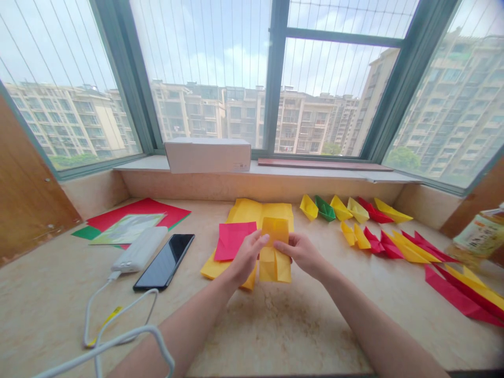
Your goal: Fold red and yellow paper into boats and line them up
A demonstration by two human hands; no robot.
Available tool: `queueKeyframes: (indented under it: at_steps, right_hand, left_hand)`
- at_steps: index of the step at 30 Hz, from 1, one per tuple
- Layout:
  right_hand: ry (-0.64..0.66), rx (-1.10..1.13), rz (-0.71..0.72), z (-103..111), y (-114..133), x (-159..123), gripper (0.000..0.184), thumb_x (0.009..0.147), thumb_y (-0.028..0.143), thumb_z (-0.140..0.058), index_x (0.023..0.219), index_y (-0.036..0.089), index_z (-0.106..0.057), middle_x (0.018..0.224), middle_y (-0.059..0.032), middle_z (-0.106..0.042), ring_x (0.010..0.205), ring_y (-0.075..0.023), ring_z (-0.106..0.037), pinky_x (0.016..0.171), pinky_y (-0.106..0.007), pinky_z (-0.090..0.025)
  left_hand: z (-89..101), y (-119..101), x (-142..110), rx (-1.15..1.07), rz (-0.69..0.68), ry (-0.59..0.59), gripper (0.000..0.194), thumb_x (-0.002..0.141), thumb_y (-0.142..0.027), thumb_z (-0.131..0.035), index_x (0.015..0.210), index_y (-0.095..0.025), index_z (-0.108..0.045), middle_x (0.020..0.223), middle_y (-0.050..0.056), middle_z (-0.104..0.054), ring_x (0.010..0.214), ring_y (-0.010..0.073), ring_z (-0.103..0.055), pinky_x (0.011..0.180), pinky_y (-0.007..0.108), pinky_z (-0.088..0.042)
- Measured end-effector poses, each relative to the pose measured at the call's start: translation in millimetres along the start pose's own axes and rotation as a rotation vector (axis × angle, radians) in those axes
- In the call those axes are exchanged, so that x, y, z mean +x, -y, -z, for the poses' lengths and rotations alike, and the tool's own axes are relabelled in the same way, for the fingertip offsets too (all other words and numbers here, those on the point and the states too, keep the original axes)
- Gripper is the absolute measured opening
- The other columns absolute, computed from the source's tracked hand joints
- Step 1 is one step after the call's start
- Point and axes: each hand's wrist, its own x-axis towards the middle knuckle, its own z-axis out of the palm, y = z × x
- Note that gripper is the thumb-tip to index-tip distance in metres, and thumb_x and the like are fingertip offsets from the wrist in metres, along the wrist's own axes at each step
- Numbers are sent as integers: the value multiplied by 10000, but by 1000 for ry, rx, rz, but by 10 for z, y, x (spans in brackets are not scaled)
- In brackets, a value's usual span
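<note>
Between my hands is a folded piece of yellow paper [275, 268], raised a little over the counter and marked with creases. My left hand [249, 255] grips its left edge, thumb on top. From the other side my right hand [302, 253] pinches the paper, its thumb lying across the middle fold. Behind and under the hands lie a pink paper square [235, 239] and larger yellow sheets [244, 211], partly covered by the held paper and my left hand.
Several folded paper boats [325, 208] stand in rows at the right, beside a bottle [478, 236]. A phone [165, 262], white power bank [140, 249] with cable [129, 331], and red sheets [137, 210] lie left. A white box [208, 156] sits on the windowsill.
</note>
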Motion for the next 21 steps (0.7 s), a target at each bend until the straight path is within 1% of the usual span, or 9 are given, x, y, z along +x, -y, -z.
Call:
queueKeyframes:
  at_steps: [3, 5, 7, 8, 10, 14, 16, 19, 21]
  right_hand:
    - [-60, 4, 23, -32, -65, 26, 472, 723, 616, -659, 757, 144, -668, 618, -2, -584, 492, -97, -442, 426, -206, -332]
    - [-153, -26, 45, -39, -131, 53, 516, 759, 649, -596, 668, 142, -628, 569, 5, -546, 475, -94, -420, 417, -207, -302]
    - [-252, -96, 69, -37, -189, 74, 562, 786, 665, -545, 563, 150, -556, 504, 18, -474, 448, -85, -370, 401, -212, -248]
    - [-288, -131, 81, -36, -211, 79, 576, 793, 666, -533, 525, 157, -517, 481, 24, -437, 439, -81, -345, 398, -216, -225]
    - [-312, -164, 103, -36, -233, 78, 580, 804, 654, -524, 495, 167, -469, 467, 30, -394, 438, -80, -321, 401, -223, -210]
    - [-286, -131, 101, -55, -212, 57, 542, 830, 613, -514, 518, 173, -460, 489, 30, -391, 457, -84, -318, 410, -221, -226]
    - [-317, -124, 120, -73, -180, 48, 510, 828, 597, -528, 545, 177, -471, 512, 28, -413, 473, -90, -332, 417, -219, -244]
    - [-388, -92, 178, -102, -123, 38, 442, 810, 566, -579, 611, 177, -515, 566, 23, -470, 519, -104, -386, 454, -218, -306]
    - [-394, -47, 198, -122, -91, 30, 415, 798, 547, -608, 631, 173, -537, 580, 22, -489, 535, -108, -406, 474, -221, -328]
  left_hand:
    - [1, 70, 28, -56, 22, 9, 406, 780, -470, -667, 1010, -135, -680, 843, 77, -707, 743, 206, -663, 693, 309, -524]
    - [1, 117, 42, -3, 1, -3, 348, 773, -446, -683, 920, -130, -697, 846, 73, -708, 765, 205, -656, 707, 298, -519]
    - [2, 144, 44, 73, -16, -8, 315, 769, -435, -689, 854, -132, -701, 821, 58, -705, 758, 197, -646, 684, 275, -510]
    - [3, 148, 40, 98, -18, -2, 309, 768, -434, -690, 840, -134, -700, 808, 51, -702, 747, 193, -642, 671, 266, -506]
    - [3, 140, 29, 112, -10, 21, 310, 770, -439, -687, 831, -135, -697, 790, 43, -698, 726, 185, -636, 651, 257, -501]
    - [-4, 103, 12, 77, 31, 55, 334, 749, -457, -708, 824, -131, -697, 792, 50, -701, 728, 182, -637, 666, 265, -511]
    - [-9, 96, 7, 34, 70, 70, 356, 722, -461, -733, 848, -130, -704, 808, 56, -706, 737, 188, -644, 683, 276, -518]
    - [-21, 105, 1, -14, 129, 120, 376, 694, -457, -761, 860, -124, -714, 811, 61, -711, 721, 184, -646, 664, 267, -510]
    - [-35, 115, -2, -39, 133, 144, 378, 683, -451, -774, 850, -117, -716, 794, 63, -708, 713, 178, -641, 655, 256, -500]
